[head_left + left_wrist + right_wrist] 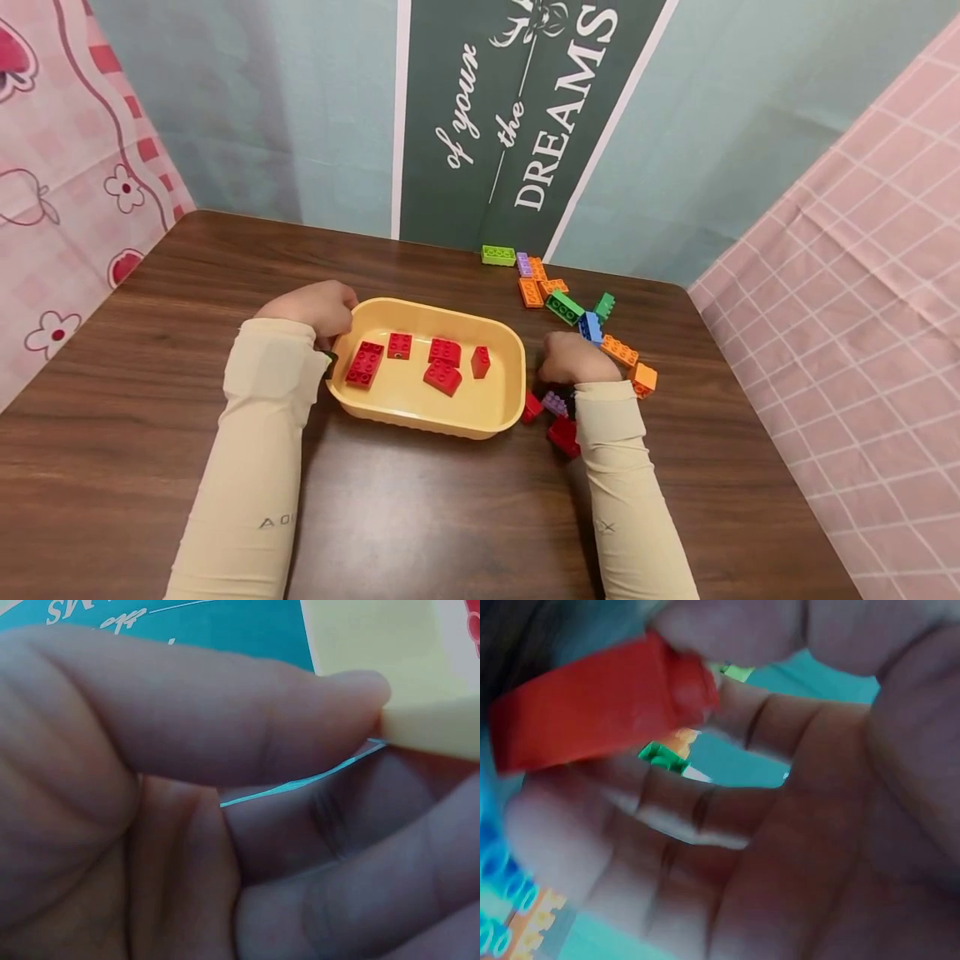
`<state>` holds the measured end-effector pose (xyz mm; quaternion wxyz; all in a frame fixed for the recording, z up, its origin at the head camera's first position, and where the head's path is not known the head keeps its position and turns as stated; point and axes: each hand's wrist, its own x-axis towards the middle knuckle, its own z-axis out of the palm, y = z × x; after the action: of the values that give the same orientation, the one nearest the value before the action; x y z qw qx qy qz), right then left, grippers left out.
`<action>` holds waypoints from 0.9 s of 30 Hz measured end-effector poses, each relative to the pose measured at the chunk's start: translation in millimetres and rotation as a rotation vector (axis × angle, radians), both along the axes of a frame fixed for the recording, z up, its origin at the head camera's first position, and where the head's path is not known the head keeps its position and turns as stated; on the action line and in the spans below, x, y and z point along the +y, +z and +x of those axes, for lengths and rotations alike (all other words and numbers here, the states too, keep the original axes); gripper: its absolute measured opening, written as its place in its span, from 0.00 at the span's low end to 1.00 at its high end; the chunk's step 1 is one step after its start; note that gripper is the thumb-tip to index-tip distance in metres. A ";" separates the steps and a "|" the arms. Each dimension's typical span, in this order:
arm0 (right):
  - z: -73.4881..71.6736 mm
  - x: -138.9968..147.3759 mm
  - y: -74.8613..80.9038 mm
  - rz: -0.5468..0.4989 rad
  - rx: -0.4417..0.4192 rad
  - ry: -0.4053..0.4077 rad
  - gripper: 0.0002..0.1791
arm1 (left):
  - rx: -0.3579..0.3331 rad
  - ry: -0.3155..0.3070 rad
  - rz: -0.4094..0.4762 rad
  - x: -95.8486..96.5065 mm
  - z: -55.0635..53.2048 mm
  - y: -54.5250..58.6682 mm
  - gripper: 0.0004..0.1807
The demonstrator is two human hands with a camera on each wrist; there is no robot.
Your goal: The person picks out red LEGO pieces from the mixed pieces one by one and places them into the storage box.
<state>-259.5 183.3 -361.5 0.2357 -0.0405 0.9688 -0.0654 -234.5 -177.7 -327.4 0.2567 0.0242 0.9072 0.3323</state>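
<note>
A yellow plastic tub (420,421) stands in mid-table with several red toy bricks (444,351) inside. My left hand (315,310) grips its left end; in the left wrist view the thumb (300,712) presses on the rim (435,724) with fingers curled beneath. Right of the tub, my right hand (577,360) is low over the table. The right wrist view shows it pinching a red brick (585,705) between thumb and fingers. Close to that hand lie a red brick (531,407), a purple brick (555,404) and a darker red piece (564,436), partly behind the sleeve.
Beyond the right hand, loose bricks trail toward the back: orange (620,350), blue (590,327), green (564,307) and lime (498,256). A printed cloth (322,125) hangs along the table's back edge, with pink cloths at both sides.
</note>
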 end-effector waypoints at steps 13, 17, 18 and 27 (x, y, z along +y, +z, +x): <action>34.7 -28.1 51.7 -0.297 0.198 0.179 0.11 | 0.017 -0.010 -0.011 0.5 -3.9 -1.1 0.18; 43.9 -62.8 42.8 -0.290 0.066 0.266 0.07 | 0.001 -0.002 -0.001 -1.2 -4.1 -2.9 0.19; 45.0 -69.6 38.6 -0.268 0.040 0.275 0.07 | 0.000 -0.003 -0.002 -1.4 -4.1 -3.3 0.20; 47.3 -93.9 11.8 -0.098 0.062 0.338 0.03 | 0.026 -0.016 -0.033 -1.7 -5.8 -1.6 0.18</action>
<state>-212.2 89.3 -349.7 0.2111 -0.2162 0.9506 -0.0707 -240.4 -179.4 -329.1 0.2480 0.0317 0.9156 0.3150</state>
